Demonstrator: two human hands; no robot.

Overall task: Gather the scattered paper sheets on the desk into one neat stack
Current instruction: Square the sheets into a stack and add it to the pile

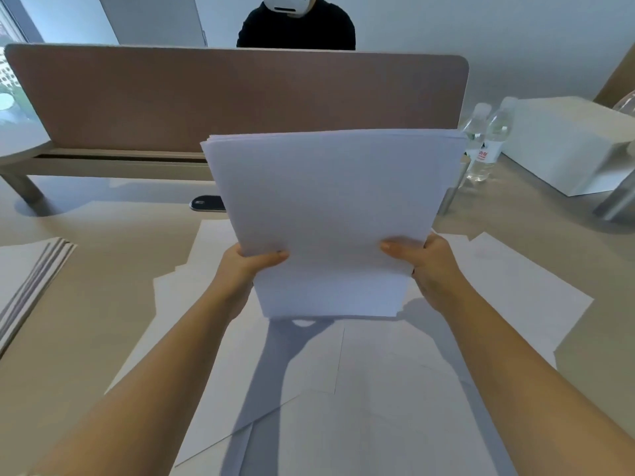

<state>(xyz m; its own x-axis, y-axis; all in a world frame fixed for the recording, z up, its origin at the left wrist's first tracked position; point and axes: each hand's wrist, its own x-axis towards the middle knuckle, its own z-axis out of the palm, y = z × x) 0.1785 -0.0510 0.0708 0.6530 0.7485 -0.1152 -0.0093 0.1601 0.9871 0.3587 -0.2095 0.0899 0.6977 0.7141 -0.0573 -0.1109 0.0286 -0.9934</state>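
I hold a thick stack of white paper sheets [330, 214] upright above the beige desk [103, 304], its lower edge just over the sheets below. My left hand [244, 269] grips the stack's lower left side and my right hand [429, 266] grips the lower right side, thumbs on the front face. The top edges of the sheets are slightly uneven. Several loose white sheets [378, 389] lie overlapping on the desk under my arms. One more loose sheet [522, 290] lies to the right.
A fanned pile of sheets [31, 280] lies at the desk's left edge. A brown divider panel [206, 97] stands at the back, with a person in black [295, 29] behind it. Two water bottles [484, 142] and a white box [570, 142] stand at the right. A dark oval grommet [206, 203] sits mid-desk.
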